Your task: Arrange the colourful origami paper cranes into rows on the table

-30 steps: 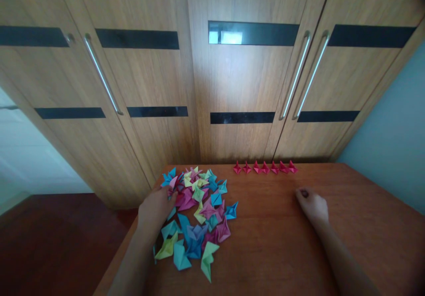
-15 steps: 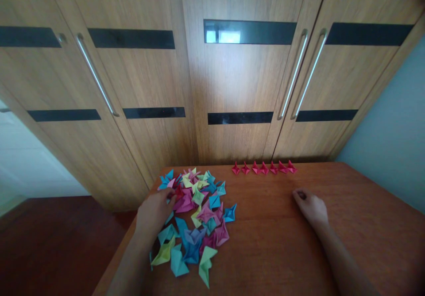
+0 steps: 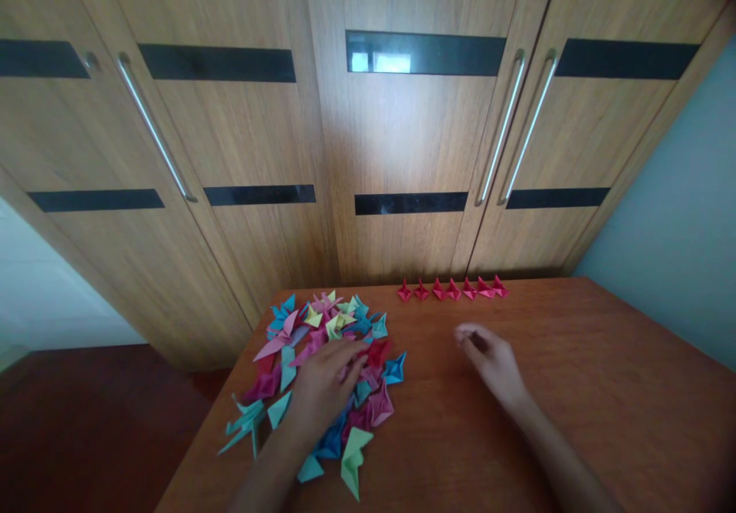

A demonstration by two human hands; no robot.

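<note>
My left hand [image 3: 325, 383] is over a pile of folded paper pieces, its fingertips pinched on a red origami crane [image 3: 378, 353]. Around and under that hand lie more origami cranes: pink ones [image 3: 280, 338], a blue one [image 3: 395, 369], a pale green one [image 3: 356, 452] and several others. To the right, my right hand [image 3: 494, 363] hovers above the table with its fingers curled together; whether anything is in them I cannot make out. Along the table's back edge stands a row of several red origami cranes [image 3: 454, 290].
The brown wooden table [image 3: 448, 436] reaches back to a tall wooden wardrobe [image 3: 402, 137] with metal handles [image 3: 500, 129]. A pale wall [image 3: 661, 206] stands at the right. Dark reddish floor [image 3: 115, 429] shows past the table's left edge.
My left hand has moved right across the pile, carrying the red crane. My right hand has come left, closer to the pile. The view has shifted slightly.
</note>
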